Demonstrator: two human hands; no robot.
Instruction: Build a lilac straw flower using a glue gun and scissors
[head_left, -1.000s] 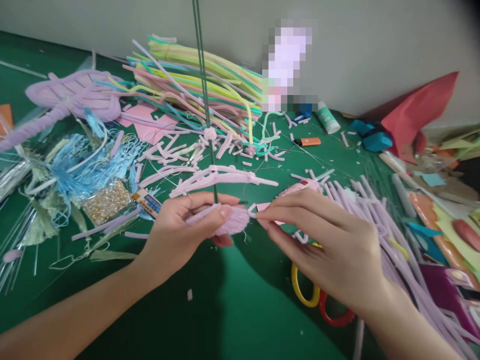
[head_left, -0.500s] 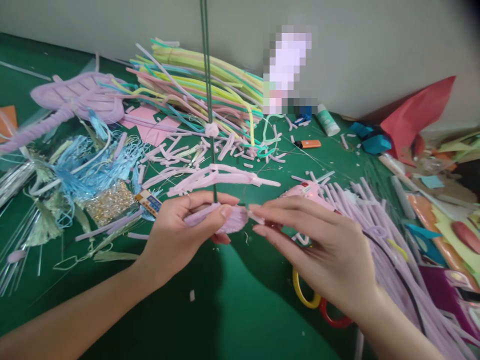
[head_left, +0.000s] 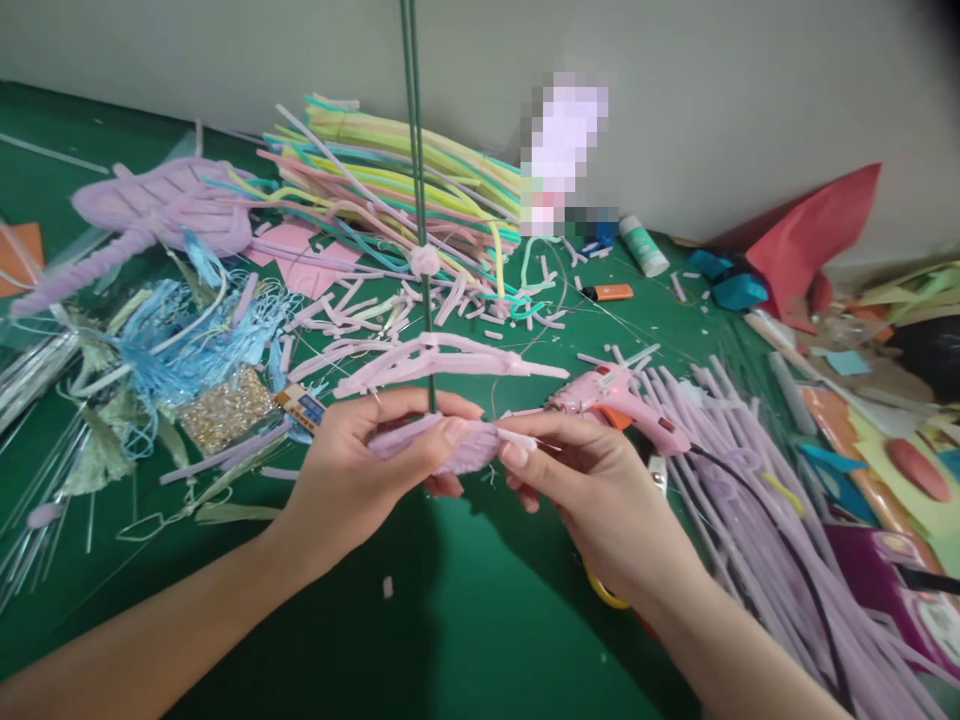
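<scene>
My left hand (head_left: 405, 440) is closed around a lilac piece made of pipe cleaners (head_left: 469, 448), thumb on top and fingers underneath. Dark green sticks (head_left: 418, 150) rise from behind that hand, with a fuzzy lilac ball (head_left: 425, 261) and a branched lilac pipe cleaner frame (head_left: 450, 357) on or against them. My right hand (head_left: 566, 460) pinches a short lilac pipe cleaner (head_left: 519, 438) between thumb and fingers, its end against the right edge of the piece. Just beyond the right hand lies a pink glue gun (head_left: 630, 408).
Lilac pipe cleaners (head_left: 750, 500) lie at right, by scissors (head_left: 604, 590) half hidden under my wrist. Blue tassels (head_left: 180, 320) and a bag of gold beads (head_left: 225, 405) are at left. Colourful pipe cleaners (head_left: 390, 190), cut scraps and an orange lighter (head_left: 609, 292) lie behind.
My right hand has turned and lowered its grip, bringing the short pipe cleaner against the piece's edge. More of the glue gun shows now, less of the scissors. The left hand keeps its hold.
</scene>
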